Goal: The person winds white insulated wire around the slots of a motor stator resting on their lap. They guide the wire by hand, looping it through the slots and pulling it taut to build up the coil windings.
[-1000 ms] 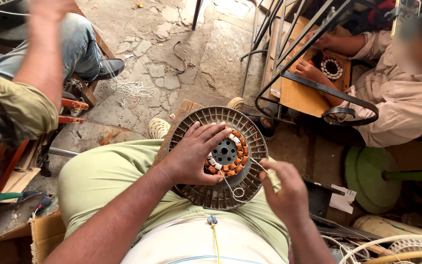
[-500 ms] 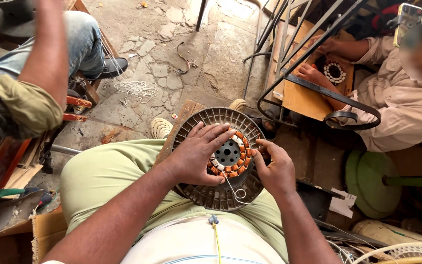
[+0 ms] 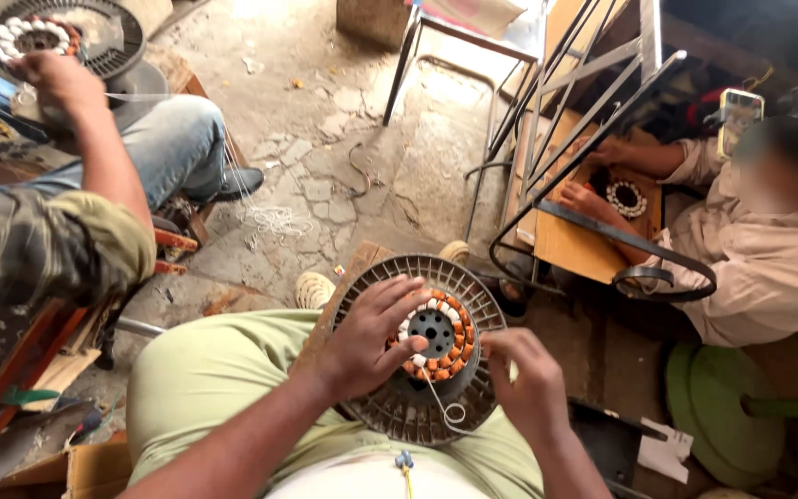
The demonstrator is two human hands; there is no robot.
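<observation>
A round grey fan motor housing [image 3: 471,298] with a ribbed rim rests on my lap. At its centre is a stator [image 3: 436,334] with orange and white coil windings around a dark hub. My left hand [image 3: 371,337] lies flat over the left part of the housing, fingers touching the windings. At the housing's right edge my right hand [image 3: 530,383] has its fingers closed, pinching something I cannot make out. A thin pale wire [image 3: 443,407] loops from the stator down toward my body.
A person on the left [image 3: 66,212] in a striped shirt and jeans holds another fan motor [image 3: 62,35]. A person on the right [image 3: 768,249] handles a small stator [image 3: 626,197] on a wooden board. A metal frame [image 3: 593,120], a green disc [image 3: 718,420] and cracked concrete floor surround me.
My right hand has moved in from the lower right to the housing's right edge. The view has tilted so the left person's motor now shows.
</observation>
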